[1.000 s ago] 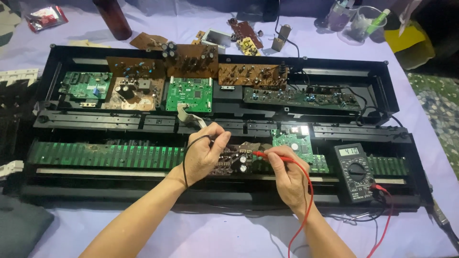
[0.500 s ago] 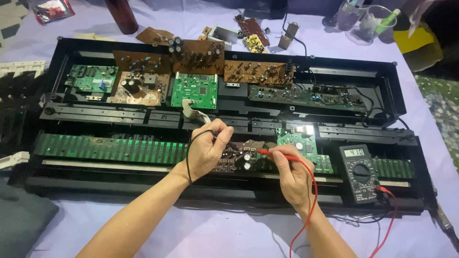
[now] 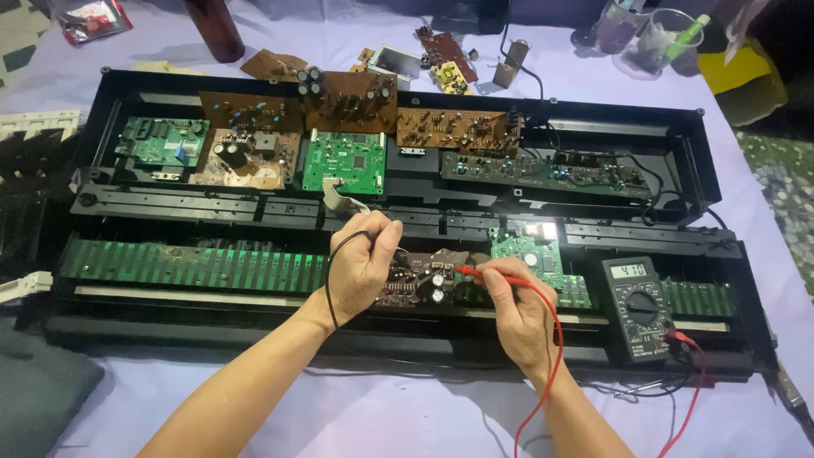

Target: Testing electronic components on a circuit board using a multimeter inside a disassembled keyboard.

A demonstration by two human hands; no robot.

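My left hand (image 3: 363,265) grips a black test probe whose lead loops down past my wrist. Its tip rests on a small brown circuit board (image 3: 421,281) with capacitors, lying on the long green key-contact board (image 3: 195,265). My right hand (image 3: 515,307) pinches a red test probe (image 3: 475,273), pointed left at the same small board. The red lead (image 3: 553,339) runs down along my right forearm. A black digital multimeter (image 3: 638,307) sits to the right with its display lit.
The opened black keyboard chassis (image 3: 678,136) spans the table, holding several green and brown circuit boards (image 3: 343,161) in its rear half. Loose boards (image 3: 441,53), a dark bottle (image 3: 216,30) and plastic cups (image 3: 670,38) lie behind it on the lilac cloth. A grey cloth (image 3: 34,394) sits front left.
The view has shifted slightly downward. Both hands stay on the small brown board with only tiny adjustments of the probes.
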